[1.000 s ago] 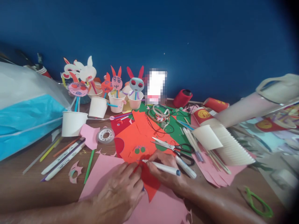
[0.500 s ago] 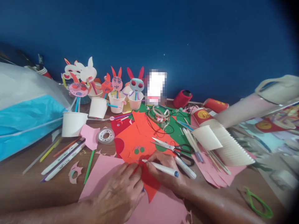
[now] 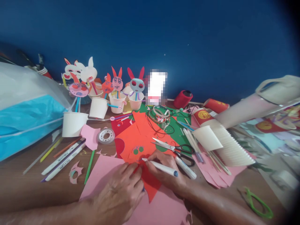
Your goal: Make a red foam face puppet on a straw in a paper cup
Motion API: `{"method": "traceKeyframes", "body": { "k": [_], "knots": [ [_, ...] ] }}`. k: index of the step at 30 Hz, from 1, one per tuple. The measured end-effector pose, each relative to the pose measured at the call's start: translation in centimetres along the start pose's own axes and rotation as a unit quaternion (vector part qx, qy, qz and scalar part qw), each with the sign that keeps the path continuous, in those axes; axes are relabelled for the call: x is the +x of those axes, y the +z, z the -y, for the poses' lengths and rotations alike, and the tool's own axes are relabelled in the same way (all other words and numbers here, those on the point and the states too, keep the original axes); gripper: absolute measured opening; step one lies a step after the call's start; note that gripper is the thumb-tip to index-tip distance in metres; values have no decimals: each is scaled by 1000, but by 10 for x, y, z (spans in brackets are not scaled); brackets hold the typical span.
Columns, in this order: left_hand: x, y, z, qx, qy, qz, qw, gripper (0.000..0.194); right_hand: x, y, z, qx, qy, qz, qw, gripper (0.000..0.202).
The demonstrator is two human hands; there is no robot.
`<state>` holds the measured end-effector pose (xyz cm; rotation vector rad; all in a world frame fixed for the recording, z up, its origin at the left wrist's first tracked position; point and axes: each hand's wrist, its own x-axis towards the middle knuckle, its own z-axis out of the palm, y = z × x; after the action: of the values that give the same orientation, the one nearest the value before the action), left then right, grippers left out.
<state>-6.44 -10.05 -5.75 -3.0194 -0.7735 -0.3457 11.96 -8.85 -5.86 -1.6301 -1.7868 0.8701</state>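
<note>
My right hand [image 3: 164, 168] is closed in a writing grip on a white marker [image 3: 162, 167] with a blue end. Its tip touches the orange paper [image 3: 128, 140], just below two green dots [image 3: 138, 150] topped with drawn lashes. Beside it my left hand [image 3: 119, 187] is closed, its bent fingers pressed together and bearing down on the near part of that paper. A small dark-blue bit shows at the edge of the left hand; I cannot make out what it is. Pink paper [image 3: 100, 170] lies underneath. Just beyond my right hand rest black-handled scissors [image 3: 173, 147] with their blades apart.
White paper cups [image 3: 74, 124] holding rabbit-face puppets [image 3: 137, 84] stand at the back left. Clear tape [image 3: 106, 136] and markers [image 3: 65, 159] lie on the left. To the right are stacked cups [image 3: 225, 145], pink scraps [image 3: 217, 178] and a green-handled tool [image 3: 260, 204].
The marker tip has shifted slightly left and up on the orange paper, and the marker has tilted a little with my right hand. My left hand stays nearly in place.
</note>
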Motion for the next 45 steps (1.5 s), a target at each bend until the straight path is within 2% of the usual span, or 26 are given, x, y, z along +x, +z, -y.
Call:
{"method": "traceKeyframes", "body": {
  "k": [3,8,14,18,32,45],
  "knots": [
    [0,-2,1,-6,-9,5,1000,11,1,-1,2,8,6,4,1000,10],
    [-4,-8,2,-18,-1,47,999,7,2,-3,4,6,20,17,1000,10],
    [-8,-8,9,-23,-7,56,998,11,3,-1,3,-16,26,16,999,13],
    [-6,-7,12,-37,-17,50,998,15,4,-2,6,-21,35,9,999,14],
    [-3,-3,14,-51,-43,10,998,18,3,-5,4,-39,-8,24,999,17],
    [-4,-4,10,-12,-25,26,999,22,2,-4,5,-34,12,32,999,16]
  ]
}}
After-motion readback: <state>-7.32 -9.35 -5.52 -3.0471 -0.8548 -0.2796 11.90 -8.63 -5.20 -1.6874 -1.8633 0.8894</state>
